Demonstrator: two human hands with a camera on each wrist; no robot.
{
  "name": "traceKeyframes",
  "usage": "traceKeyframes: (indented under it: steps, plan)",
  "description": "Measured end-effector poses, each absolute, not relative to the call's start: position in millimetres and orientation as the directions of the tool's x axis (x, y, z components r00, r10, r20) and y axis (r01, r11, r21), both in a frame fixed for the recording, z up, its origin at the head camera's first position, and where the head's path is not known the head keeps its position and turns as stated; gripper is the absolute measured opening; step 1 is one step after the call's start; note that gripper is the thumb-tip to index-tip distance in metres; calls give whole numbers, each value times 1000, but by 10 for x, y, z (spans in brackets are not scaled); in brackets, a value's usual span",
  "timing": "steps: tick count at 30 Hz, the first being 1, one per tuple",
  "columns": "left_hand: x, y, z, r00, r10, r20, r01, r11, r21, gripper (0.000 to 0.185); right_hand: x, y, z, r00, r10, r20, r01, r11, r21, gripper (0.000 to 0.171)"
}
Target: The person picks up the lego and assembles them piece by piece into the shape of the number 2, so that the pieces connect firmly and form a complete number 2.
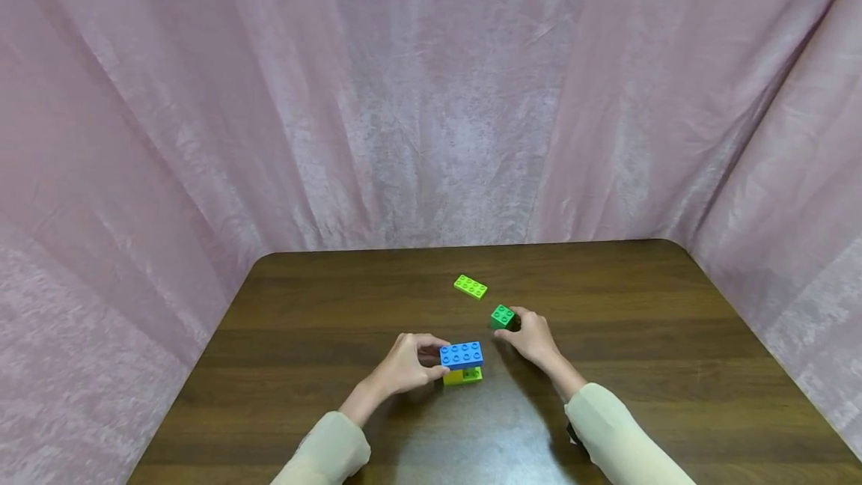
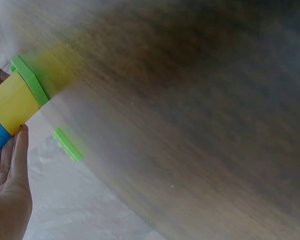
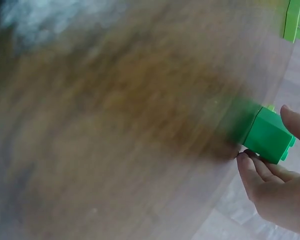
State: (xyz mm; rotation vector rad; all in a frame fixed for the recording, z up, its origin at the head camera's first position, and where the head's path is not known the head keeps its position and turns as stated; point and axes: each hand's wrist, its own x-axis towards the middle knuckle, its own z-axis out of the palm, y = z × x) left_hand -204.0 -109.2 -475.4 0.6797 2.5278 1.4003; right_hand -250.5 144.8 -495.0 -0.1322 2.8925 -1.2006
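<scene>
My left hand (image 1: 406,364) holds a blue brick (image 1: 461,355) by its left end, thumb in front and fingers behind. Under it sits a yellow brick (image 2: 15,104), on a light green plate (image 2: 31,80); the three form a stack. Over to the right, my right hand (image 1: 533,337) pinches a small green brick (image 1: 501,316) with studs on top. Seen from the right wrist, the thumb lies on one side of that green brick (image 3: 270,135) and the fingertips on the other. Whether it touches the table cannot be told.
A loose light green plate (image 1: 471,287) lies studs up on the dark wooden table (image 1: 323,298), beyond both hands. Pink curtains (image 1: 444,111) hang behind and at the sides of the table.
</scene>
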Motion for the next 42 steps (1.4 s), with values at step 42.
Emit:
traceKeyframes:
  steps: [42]
  plan:
    - [-2041,-1101,-4797,-883,460,89,317,446,837,33,-2350,1418,-4649,-995,-44,95,-99,679,-727,39]
